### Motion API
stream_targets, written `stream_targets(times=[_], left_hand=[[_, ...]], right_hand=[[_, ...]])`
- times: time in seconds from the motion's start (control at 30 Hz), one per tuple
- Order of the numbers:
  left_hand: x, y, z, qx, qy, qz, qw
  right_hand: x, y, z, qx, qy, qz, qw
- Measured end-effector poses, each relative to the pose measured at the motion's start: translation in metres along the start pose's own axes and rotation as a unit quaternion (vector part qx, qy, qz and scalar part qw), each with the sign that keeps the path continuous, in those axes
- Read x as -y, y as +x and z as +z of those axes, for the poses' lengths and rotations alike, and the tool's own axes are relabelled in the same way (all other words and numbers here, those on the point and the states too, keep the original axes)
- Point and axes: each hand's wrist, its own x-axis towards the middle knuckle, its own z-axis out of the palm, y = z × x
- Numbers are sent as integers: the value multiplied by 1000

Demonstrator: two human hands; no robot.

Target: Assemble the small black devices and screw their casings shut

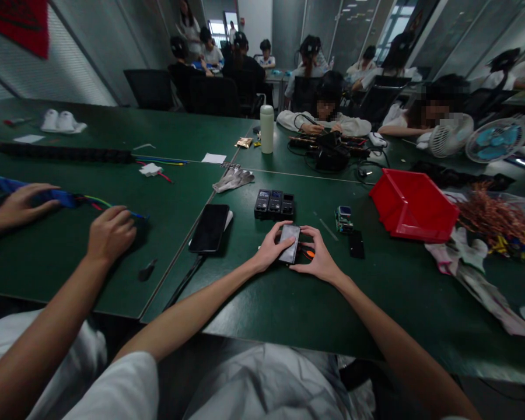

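Note:
My left hand (275, 248) is closed on a small flat rectangular device (289, 242) with a grey, shiny face, its thumb lying across the front. Curved around the device's right side, my right hand (318, 256) has fingertips at the top and bottom corners. An orange-and-black object (307, 254), possibly a tool handle, shows partly between the device and my right palm. Just beyond my hands stands a black case with several modules (274, 204). Right of them lie a small exposed circuit board with a screen (343, 219) and a thin black plate (356, 244).
A black smartphone (209, 228) with a cable lies left. At right are a red bin (413, 204), copper wire (485, 210) and gloves (468, 256). A bottle (266, 129) stands farther back. A co-worker's hands (109, 233) handle a blue-sleeved cable (61, 197) at left.

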Motion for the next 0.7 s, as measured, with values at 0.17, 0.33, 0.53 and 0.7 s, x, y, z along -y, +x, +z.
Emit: stream_targets(times=[0.17,0.33,0.53,0.7], left_hand=[[1,1,-1,10,-7,-15,1000],[2,3,-2,9,-11,-22,1000],[1,2,-2,-3,1,-20,1000],[0,1,-2,7,6,-20,1000]], right_hand=[[3,0,-1,-1,26,7,1000],[2,1,-1,-10,27,6,1000],[-1,1,-1,-14,0,-6,1000],[-2,0,-3,-11,-17,-11,1000]])
